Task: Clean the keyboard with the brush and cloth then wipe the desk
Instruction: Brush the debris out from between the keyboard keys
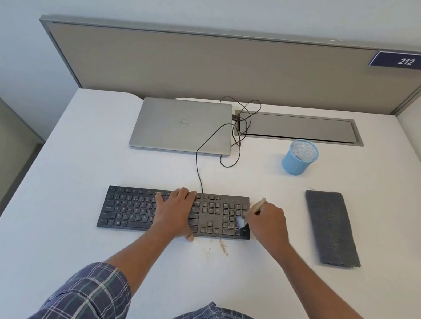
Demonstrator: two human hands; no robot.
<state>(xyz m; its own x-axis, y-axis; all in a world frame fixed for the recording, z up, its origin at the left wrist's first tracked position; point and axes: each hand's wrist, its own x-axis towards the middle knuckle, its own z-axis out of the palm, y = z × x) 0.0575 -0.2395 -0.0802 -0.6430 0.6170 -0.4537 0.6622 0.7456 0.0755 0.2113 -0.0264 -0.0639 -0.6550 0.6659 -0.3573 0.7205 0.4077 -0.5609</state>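
A black keyboard (133, 209) lies across the middle of the white desk (70, 247). My left hand (175, 210) rests flat on its central keys, fingers spread, holding it down. My right hand (269, 226) grips a small brush (257, 206) with a wooden handle, and its pale bristles touch the number pad at the keyboard's right end. Brown crumbs (223, 247) lie on the desk just in front of the keyboard, and a few sit on the number pad. A folded grey cloth (332, 227) lies on the desk to the right of my right hand.
A closed silver laptop (183, 125) sits behind the keyboard, with a thin black cable (198, 157) looping from it to the keyboard. A blue mesh cup (299, 158) stands at the back right. A grey cable tray (299, 127) and a partition close the far edge.
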